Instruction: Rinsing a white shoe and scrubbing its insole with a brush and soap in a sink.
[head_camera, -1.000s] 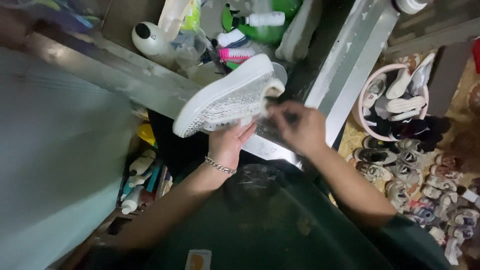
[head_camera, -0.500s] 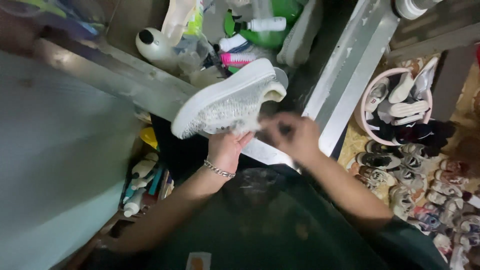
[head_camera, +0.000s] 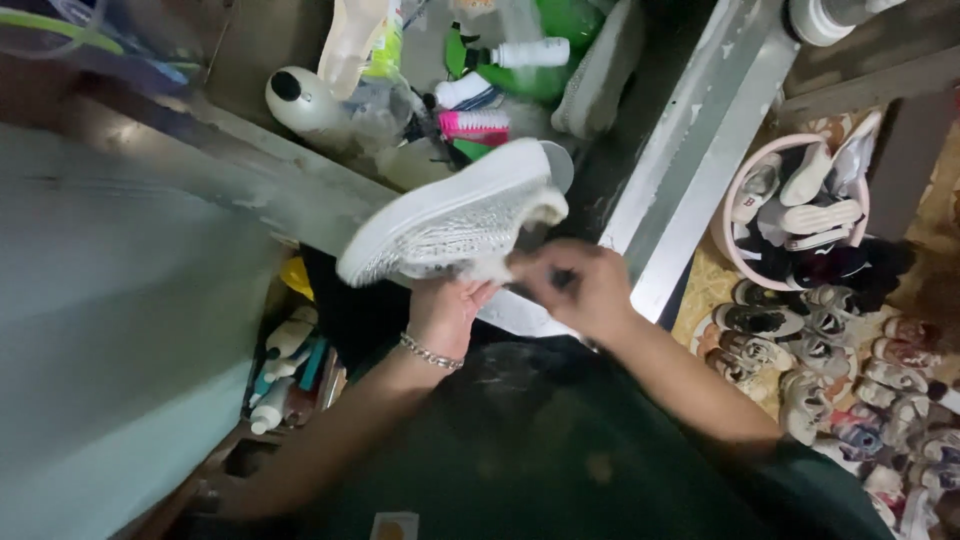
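Left hand (head_camera: 447, 312), silver chain bracelet (head_camera: 432, 352) at the wrist, has its grip clamped from below on a white low-top sneaker with a textured rubber sole (head_camera: 455, 215); shoe is held in the air, tipped on its side, sole toward the camera, toe lower left, heel upper right. Right hand (head_camera: 575, 290) is closed at the heel end, grip shut on something small and dark; what it is cannot be told, blurred. The two hands sit just beside each other under the shoe.

Step in hand, as a judgement: working on the heel or sole edge of the sneaker, likely scrubbing or cleaning. Next move calls for a steady left hold while the right works along the sole.

Outward: behind the shoe, a wet metal sink area with a pink-bristled brush (head_camera: 473, 122), a white spray bottle (head_camera: 530, 52), a green basin (head_camera: 565, 45). Right, on the floor, a pink round basket full of shoes (head_camera: 737, 262), and rows of small sneakers (head_camera: 850, 370). Lower left, several bottles (head_camera: 285, 365) on a shelf. Dark green apron (head_camera: 560, 450) fills the foreground.
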